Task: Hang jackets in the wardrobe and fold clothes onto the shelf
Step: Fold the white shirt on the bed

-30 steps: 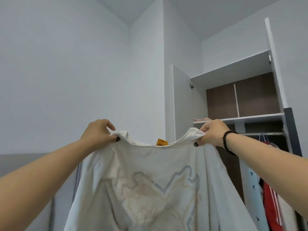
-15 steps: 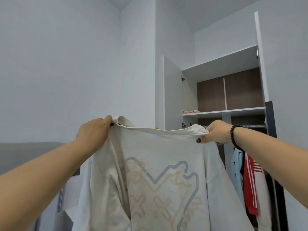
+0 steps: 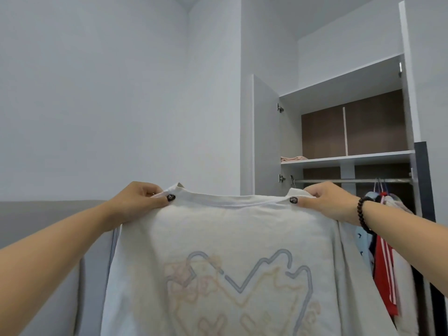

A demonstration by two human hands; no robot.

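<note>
We find the white cotton T-shirt with a faint outline print (image 3: 232, 258) hanging in the air before the open white wardrobe (image 3: 344, 132). Our left hand (image 3: 138, 202) and right hand (image 3: 329, 202) each pinch 1 shoulder, likely to spread it flat for folding.

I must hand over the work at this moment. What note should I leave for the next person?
Left hand and right hand each pinch a shoulder of the white printed shirt, holding it up spread out in front of the open wardrobe.
Done: one pink folded garment lies on the shelf; several clothes hang on the rail.
Left: fold this shirt and place it on the shelf.
</note>
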